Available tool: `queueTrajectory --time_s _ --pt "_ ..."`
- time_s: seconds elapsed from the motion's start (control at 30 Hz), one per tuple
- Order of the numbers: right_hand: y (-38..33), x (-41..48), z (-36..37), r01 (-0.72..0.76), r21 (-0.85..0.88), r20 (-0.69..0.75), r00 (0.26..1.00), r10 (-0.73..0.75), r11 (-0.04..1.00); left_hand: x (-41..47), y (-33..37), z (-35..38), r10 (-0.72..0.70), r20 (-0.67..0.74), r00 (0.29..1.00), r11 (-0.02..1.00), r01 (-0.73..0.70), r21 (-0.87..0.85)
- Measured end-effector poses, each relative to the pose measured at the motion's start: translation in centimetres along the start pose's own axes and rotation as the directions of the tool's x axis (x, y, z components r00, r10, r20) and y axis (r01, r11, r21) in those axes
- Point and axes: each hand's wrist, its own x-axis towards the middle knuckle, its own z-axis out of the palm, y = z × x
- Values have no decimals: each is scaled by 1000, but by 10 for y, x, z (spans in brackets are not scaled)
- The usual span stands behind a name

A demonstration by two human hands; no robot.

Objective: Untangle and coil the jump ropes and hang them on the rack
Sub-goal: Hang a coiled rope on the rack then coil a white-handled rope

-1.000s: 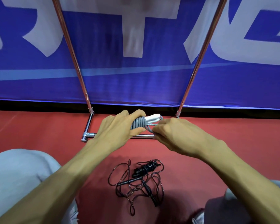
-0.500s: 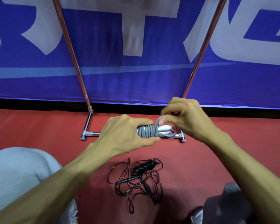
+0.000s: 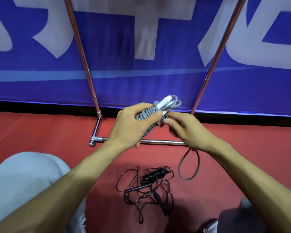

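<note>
My left hand (image 3: 132, 127) grips a grey jump rope (image 3: 148, 113) wound into a tight bundle, with its white handles (image 3: 165, 102) sticking out at the upper right. My right hand (image 3: 187, 127) pinches the bundle's right side, and a loose grey loop (image 3: 189, 163) of the same rope hangs down below that hand. A black jump rope (image 3: 151, 187) lies tangled on the red floor between my knees. The metal rack (image 3: 163, 141) stands just behind my hands, its base bar on the floor and two poles rising upward.
A blue banner with white lettering (image 3: 141, 73) hangs right behind the rack. My knees in light grey trousers (image 3: 23, 182) frame the lower left and lower right corners. The red floor (image 3: 40, 132) spreads to both sides.
My right hand dropped from above the bundle to its right side. The bundle tilted so the handles point up and right, and a grey loop now hangs below my right hand.
</note>
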Motion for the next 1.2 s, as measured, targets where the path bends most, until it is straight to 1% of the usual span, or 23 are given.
queueTrajectory --time_s 0.03,0.1,0.2,0.27,0.33,0.37,0.43,0.53,0.6,0.67,0.77,0.83,0.9,0.97,1.07,1.13,1.2 --pt "2 -1 2 -5 -66 5 1000 5 998 1 -2 1 -16 9 1000 1000 16 1" --pt "5 -3 5 -7 -215 26 1000 13 977 1 -5 2 -47 74 996 999 47 0" --pt "3 -6 6 -4 -424 36 999 22 906 0 -8 3 -15 176 984 998 5 57" --pt "0 -8 1 3 -522 70 997 39 853 0 -12 3 -14 208 978 988 -18 153" --pt "-3 -11 -1 23 -588 109 993 51 809 1 -17 3 -23 198 980 950 -41 310" --pt "-4 -12 -1 29 -610 128 990 62 792 2 -20 3 -32 185 982 932 -38 360" --pt "-5 -14 -2 22 -619 161 982 99 785 4 -23 3 -54 170 984 919 -17 393" --pt "-10 -15 -4 -14 -570 222 960 170 821 5 -23 1 -52 130 990 877 -17 480" --pt "-13 -16 -6 32 -594 254 956 150 804 4 -22 1 -33 107 994 822 -34 569" --pt "-16 -18 -10 104 -654 278 954 110 749 4 -21 3 -13 115 993 743 -68 666" --pt "-17 -21 -18 190 -736 265 964 18 650 6 -21 3 -30 178 983 670 -112 734" --pt "-18 -21 -22 239 -744 238 967 -87 624 5 -21 2 -23 244 969 618 -178 765" --pt "-18 -20 -23 305 -723 229 952 -202 620 4 -19 1 -22 295 955 586 -227 778" --pt "-17 -19 -23 343 -686 208 937 -279 642 1 -15 2 -53 334 941 574 -245 781" --pt "-17 -17 -22 327 -610 112 938 -329 722 -4 -12 0 -90 370 925 584 -252 771" --pt "-13 -14 -22 288 -583 36 943 -330 760 -8 -10 1 -75 376 923 617 -254 745" --pt "-7 -12 -23 240 -532 -11 957 -289 812 -13 -9 6 -60 350 935 662 -225 715"
